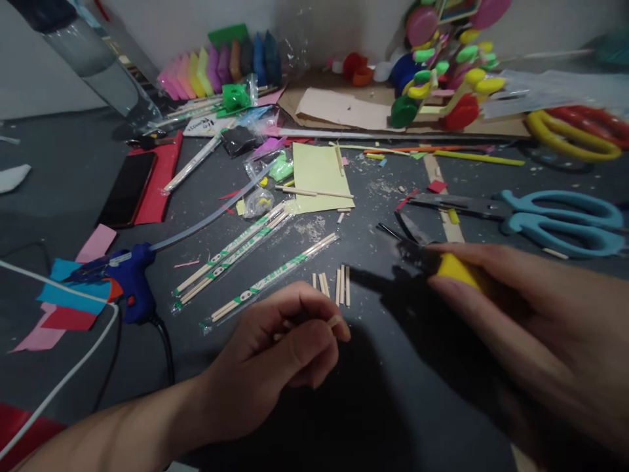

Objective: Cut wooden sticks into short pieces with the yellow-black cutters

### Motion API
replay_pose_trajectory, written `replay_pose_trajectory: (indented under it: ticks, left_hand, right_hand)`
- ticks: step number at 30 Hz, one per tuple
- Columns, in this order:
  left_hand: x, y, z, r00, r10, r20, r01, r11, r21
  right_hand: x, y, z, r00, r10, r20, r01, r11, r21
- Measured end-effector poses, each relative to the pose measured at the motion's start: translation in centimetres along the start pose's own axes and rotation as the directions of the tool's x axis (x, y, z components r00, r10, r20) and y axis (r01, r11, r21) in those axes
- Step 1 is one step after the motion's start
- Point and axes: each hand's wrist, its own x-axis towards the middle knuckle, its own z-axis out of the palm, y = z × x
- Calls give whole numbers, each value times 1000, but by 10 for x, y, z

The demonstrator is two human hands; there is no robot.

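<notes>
My left hand is closed around a short wooden stick, and only its pale end shows past the fingers. Between thumb and fingers, my right hand grips a yellow-and-black handled tool. Its dark tip points up and left, and blur hides its exact kind. Just beyond my left hand lie several short cut wooden sticks in small rows. Wrapped chopsticks in clear, green-printed sleeves rest left of them.
Blue-handled scissors lie at right. A blue glue gun sits at left, its cable running forward. Behind are a phone, a yellow paper sheet, clay packets, a water bottle and a colourful model.
</notes>
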Motion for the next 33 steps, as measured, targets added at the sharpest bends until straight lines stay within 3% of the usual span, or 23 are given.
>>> replay_pose_trajectory:
  ticks: [3,6,8,14,16,20,24,27,33]
  left_hand:
    - [0,-1,1,998,-47,52,48,999,-14]
    - [1,-5,0,991,-112,72,116,992,-54]
    - [2,-6,-1,984,-172,53,176,981,-82]
    - [3,-5,0,957,-289,7,289,956,-49]
    - [3,-6,0,958,-286,-6,286,958,-30]
    - [4,-9,-2,962,-272,-25,272,962,-21]
    - [6,-10,-3,965,-259,-43,256,964,-72]
    - [7,-10,-3,959,-279,-53,274,958,-80]
    - [5,-7,1,960,-263,-94,251,960,-125]
  right_hand:
    - [9,20,-2,980,196,-19,-192,927,-321]
    - [18,38,-4,944,324,67,-264,860,-436]
    - [21,49,0,942,320,105,-244,864,-441]
    - [16,67,3,959,279,-46,-268,845,-464]
    - [12,63,-7,963,267,-28,-251,857,-450]
    - [2,43,-24,965,215,151,-138,904,-405]
    - [-5,21,-23,920,225,321,-74,904,-421]
    - [-5,10,-19,903,247,351,-80,900,-429]
    - [2,2,-16,923,245,298,-115,911,-395]
